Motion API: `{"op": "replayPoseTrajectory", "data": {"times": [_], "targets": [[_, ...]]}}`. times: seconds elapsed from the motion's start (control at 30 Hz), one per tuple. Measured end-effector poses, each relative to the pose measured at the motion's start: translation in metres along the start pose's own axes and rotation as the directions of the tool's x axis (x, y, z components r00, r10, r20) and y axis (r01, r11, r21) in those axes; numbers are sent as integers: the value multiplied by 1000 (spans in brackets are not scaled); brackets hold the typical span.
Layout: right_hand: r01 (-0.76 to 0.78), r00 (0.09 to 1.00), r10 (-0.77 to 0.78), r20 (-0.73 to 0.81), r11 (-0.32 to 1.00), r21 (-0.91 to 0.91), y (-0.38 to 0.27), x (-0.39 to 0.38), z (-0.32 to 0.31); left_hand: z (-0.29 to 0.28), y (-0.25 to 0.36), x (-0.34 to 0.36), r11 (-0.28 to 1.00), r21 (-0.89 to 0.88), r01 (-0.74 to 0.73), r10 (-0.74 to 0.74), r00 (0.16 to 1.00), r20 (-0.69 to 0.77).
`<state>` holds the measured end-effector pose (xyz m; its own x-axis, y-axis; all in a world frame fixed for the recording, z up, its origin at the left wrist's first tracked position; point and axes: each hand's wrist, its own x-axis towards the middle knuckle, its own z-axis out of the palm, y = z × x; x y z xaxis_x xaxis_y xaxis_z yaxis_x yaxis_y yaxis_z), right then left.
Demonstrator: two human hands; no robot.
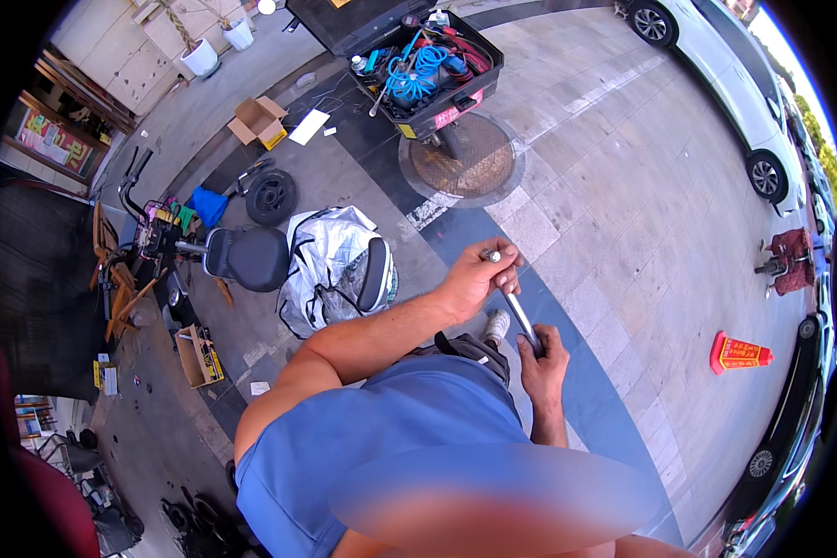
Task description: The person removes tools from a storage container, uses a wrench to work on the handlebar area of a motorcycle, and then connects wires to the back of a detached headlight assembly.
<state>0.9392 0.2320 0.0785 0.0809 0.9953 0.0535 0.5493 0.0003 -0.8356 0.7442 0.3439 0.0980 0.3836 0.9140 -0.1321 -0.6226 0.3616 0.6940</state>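
Note:
My left hand is closed round the upper end of a silver socket wrench, in front of my body. A short round metal piece, seemingly a socket, shows between the thumb and fingers. Lower down, my right hand grips the other end of the handle. The wrench slants between both hands, above the paving and clear of other things. My fingers hide part of each end.
An open toolbox with a coiled blue hose stands ahead. To the left are an electric scooter with a silver cover, a loose wheel and cardboard boxes. A cone and parked cars are right.

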Motion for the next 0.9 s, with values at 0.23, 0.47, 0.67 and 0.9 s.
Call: {"op": "replayPoseTrajectory", "data": {"times": [0.23,0.47,0.67,0.9], "targets": [[301,934,-308,180,951,64,10,171,-28,5,11,109,957,-184,-225,177,954,-242],[462,650,-555,519,831,310,-35,328,8,-54,70,158,915,-149,-374,250,818,-517],[518,572,-568,592,810,276,-66,478,112,-188,137,176,910,307,-279,405,432,-806],[485,619,-508,599,847,218,-138,663,309,-392,244,270,883,469,-2,452,271,-850]]}}
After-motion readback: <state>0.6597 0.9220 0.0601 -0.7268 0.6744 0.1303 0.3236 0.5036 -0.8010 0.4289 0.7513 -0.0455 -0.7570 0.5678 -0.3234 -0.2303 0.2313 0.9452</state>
